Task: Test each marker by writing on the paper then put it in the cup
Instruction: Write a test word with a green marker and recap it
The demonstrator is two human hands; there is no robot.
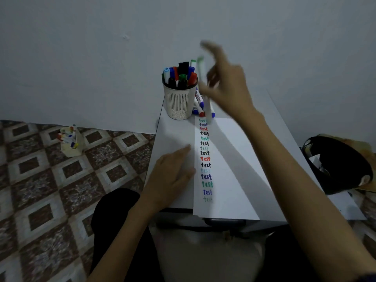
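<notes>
Many capped markers (pixel 184 68) upright, crowding white slotted cup (pixel 179 102).

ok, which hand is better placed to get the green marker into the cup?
Right. The right hand pinches the green marker just beside the cup; the left hand rests flat by the paper.

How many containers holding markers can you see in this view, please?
2: the white slotted cup on the table, near its back-left corner, and a pale holder on the tiled floor to the left. None seems hidden.
</notes>
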